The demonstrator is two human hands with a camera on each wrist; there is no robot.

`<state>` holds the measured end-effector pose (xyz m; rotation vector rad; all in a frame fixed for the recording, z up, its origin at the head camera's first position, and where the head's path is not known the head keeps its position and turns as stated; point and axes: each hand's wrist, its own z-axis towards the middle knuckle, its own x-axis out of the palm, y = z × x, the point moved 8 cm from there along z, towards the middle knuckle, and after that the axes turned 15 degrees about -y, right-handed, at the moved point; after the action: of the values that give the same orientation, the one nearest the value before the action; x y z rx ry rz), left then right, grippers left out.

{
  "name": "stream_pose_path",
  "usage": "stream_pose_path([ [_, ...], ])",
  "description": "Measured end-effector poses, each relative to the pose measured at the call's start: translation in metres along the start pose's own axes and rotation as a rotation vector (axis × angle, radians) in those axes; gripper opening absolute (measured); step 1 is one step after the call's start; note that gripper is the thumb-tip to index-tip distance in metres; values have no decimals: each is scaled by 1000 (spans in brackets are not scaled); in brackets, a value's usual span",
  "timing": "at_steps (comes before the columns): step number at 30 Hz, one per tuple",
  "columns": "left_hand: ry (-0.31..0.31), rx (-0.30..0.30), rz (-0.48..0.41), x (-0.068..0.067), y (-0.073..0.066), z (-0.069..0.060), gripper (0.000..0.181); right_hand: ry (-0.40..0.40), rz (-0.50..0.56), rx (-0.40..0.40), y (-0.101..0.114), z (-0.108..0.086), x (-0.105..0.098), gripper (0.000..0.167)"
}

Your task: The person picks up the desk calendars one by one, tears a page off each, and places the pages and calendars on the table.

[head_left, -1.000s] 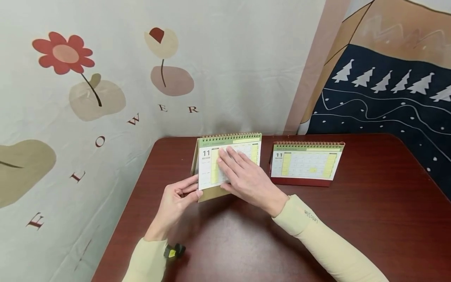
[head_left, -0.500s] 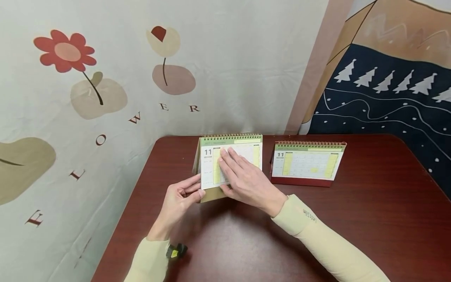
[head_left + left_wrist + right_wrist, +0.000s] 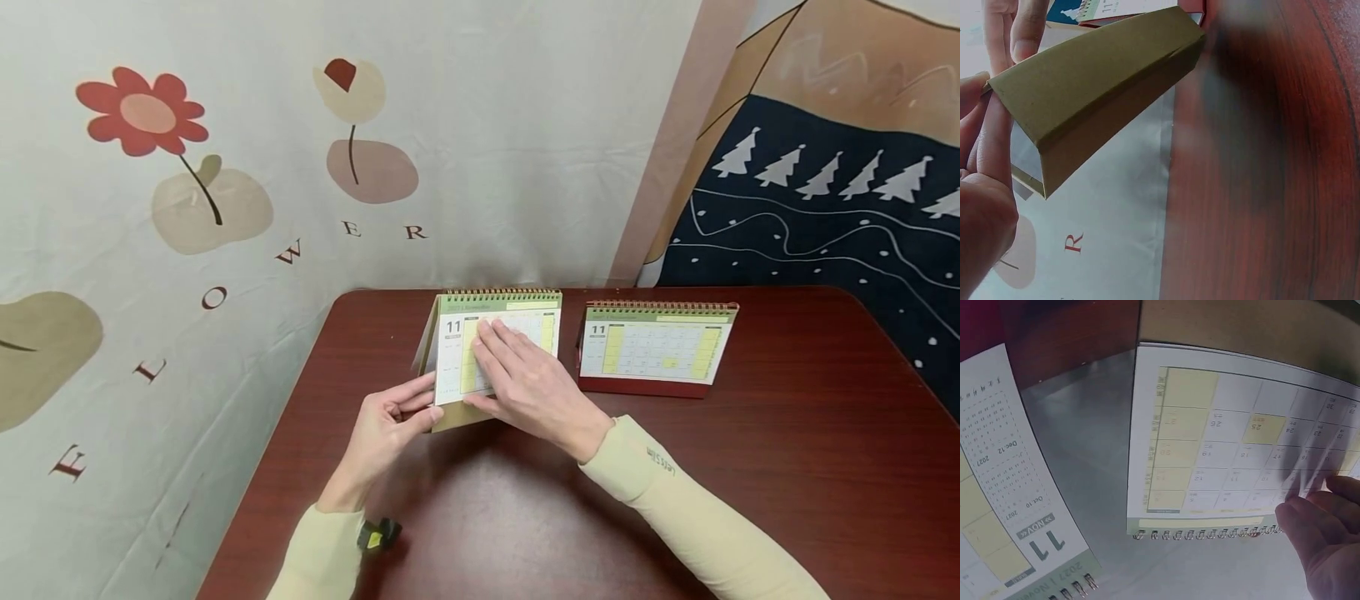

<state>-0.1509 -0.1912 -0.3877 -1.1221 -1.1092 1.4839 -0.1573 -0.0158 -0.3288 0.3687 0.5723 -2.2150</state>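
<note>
A spiral-bound desk calendar [image 3: 453, 358] with a tan cardboard stand is tilted in the hands at the middle of the head view, showing page 11. The left hand [image 3: 390, 425] pinches its lower left edge, thumb in front and fingers behind. Across the page lies the right hand [image 3: 532, 387], its fingers extended flat on the grid. In the left wrist view the folded tan base [image 3: 1097, 81] shows from below. The right wrist view has the page [image 3: 1229, 437] with fingertips touching it.
A second calendar [image 3: 652, 350] with a red base stands on the dark red table [image 3: 795, 467], to the right. Behind are a white flower-printed cloth [image 3: 510, 150] and a dark cloth with white trees [image 3: 825, 225]. A small black and yellow item [image 3: 380, 535] is beside the left cuff.
The held calendar and left hand have shifted slightly to the right in the head view. The right hand stays on the page, nearly in the same place.
</note>
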Motion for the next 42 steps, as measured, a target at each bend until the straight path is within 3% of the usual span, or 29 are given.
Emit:
stream_pose_path([
  [5,-46,-7,-35,-3,2,0,53,14,22,25,-1,0,2,73],
  [11,-99,-27,-144,-8,9,4,52,66,94,99,-10,-7,7,81],
  [16,-161,-43,-189,-12,14,7,52,34,144,174,-22,-16,2,76],
  [19,-197,-56,-210,-15,14,7,52,-7,197,280,-34,-25,-5,71],
  [25,-242,-51,-242,-20,12,5,53,-97,304,586,-56,-51,-20,57],
  [30,-254,-44,-248,-21,12,5,54,-93,317,771,-61,-66,-27,51],
  [36,-259,-44,-246,-21,12,5,52,-34,309,923,-66,-76,-32,55],
  [42,-254,-37,-250,-20,10,4,53,22,326,984,-68,-83,-29,55],
])
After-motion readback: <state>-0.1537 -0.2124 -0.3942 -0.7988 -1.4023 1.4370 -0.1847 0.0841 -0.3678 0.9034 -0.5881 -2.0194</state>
